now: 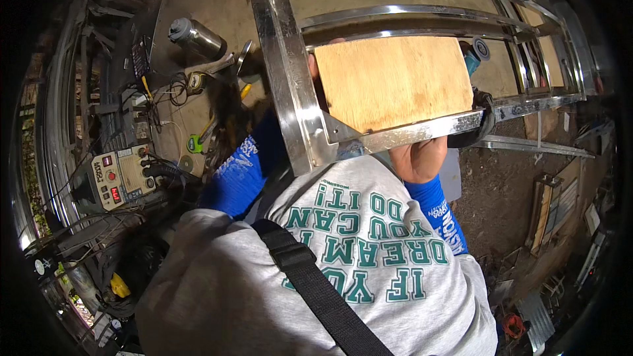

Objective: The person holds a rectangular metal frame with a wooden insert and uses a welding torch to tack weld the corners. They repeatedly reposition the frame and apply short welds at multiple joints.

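Observation:
A shiny metal frame (300,112) of square tubing stands in front of me, with a pale wooden board (395,79) set in its near corner, behind the lower rail. At that corner sits a small triangular metal plate (339,133). My left hand (313,66) is mostly hidden behind the frame's upright; its fingertips curl at the board's left edge. From below, my right hand (422,160) is closed up against the lower rail, its fingertips out of sight behind it. A dark cable or strap (486,115) wraps the rail to the right of the board.
To the left lie a steel bottle (198,39), a tape measure (196,82), a green tape measure (194,144) and tangled cables. A welding machine (119,177) with a lit display stands at lower left. Behind the rails is a teal-and-white round item (480,49). Metal bars (537,148) lie on the right.

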`<state>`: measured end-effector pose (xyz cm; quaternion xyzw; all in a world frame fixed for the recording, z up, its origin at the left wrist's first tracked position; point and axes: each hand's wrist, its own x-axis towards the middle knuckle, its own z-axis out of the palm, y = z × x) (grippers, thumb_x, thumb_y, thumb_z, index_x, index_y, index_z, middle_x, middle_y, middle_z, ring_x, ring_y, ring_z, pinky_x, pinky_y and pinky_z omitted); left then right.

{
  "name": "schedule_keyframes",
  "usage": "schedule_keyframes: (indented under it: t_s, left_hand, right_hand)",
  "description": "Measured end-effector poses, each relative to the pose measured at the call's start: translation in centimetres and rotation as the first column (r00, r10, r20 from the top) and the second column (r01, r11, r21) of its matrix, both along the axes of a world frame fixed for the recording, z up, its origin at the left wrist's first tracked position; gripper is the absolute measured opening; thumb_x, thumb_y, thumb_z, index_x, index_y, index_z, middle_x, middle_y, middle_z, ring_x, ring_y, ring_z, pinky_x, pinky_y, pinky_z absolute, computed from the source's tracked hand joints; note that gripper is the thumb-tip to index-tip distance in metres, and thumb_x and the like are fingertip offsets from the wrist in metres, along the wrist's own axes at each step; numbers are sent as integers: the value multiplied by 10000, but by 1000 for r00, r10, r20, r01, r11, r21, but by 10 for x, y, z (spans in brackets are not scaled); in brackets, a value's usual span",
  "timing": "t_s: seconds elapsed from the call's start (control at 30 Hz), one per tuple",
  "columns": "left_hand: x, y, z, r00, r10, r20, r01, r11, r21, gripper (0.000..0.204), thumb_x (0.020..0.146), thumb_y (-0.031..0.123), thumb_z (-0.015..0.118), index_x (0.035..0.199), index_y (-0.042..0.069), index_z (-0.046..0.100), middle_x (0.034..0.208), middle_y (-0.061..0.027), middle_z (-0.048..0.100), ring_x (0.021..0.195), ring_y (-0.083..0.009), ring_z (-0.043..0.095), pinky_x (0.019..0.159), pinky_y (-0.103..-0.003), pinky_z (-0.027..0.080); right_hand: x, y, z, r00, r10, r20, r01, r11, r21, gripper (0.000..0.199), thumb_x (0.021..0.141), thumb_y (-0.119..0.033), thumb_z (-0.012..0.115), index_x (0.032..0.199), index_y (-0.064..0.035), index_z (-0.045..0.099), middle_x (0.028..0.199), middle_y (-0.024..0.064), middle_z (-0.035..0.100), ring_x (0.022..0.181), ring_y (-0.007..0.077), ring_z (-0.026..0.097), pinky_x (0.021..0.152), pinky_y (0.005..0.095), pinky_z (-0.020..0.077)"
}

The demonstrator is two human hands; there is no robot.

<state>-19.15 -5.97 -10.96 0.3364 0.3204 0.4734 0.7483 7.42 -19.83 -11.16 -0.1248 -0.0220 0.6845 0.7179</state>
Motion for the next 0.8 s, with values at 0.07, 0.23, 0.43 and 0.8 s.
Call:
schedule_keyframes:
  t_s: [0.07,0.23,0.43,0.8]
  left_hand:
    - [-8,-3,0,1000,6,-2,-6,1000,0,631,859,269,811,1383,-9,596,1268,-132,697,1158,-232,673,1019,-393,525]
    - [-16,11,1,999,-7,-34,6,999,-34,625,854,265,815,1376,-7,603,1266,-129,698,1160,-230,670,1024,-393,520]
    - [-29,23,-6,999,-39,-16,38,998,-41,618,849,261,819,1367,-4,611,1263,-126,699,1162,-227,666,1029,-393,514]
    - [0,34,28,962,-244,-125,212,950,-230,683,788,296,860,1366,19,624,1265,-111,694,1191,-217,642,1066,-385,477]
  right_hand:
    - [-1,-4,-8,973,58,-223,-36,994,102,702,1102,-530,319,1609,-45,303,1630,204,384,1481,385,415,1205,587,365]
    - [4,14,-5,954,71,-291,-69,997,16,769,1082,-600,295,1623,-53,285,1655,206,341,1497,387,390,1215,609,330]
    - [9,54,-7,967,97,-234,-85,995,59,898,1021,-748,274,1658,-117,221,1695,210,250,1541,415,296,1228,681,222]
    - [7,61,19,901,24,433,55,984,-168,710,919,-170,736,1500,28,380,1383,200,595,1275,318,610,1066,476,500]
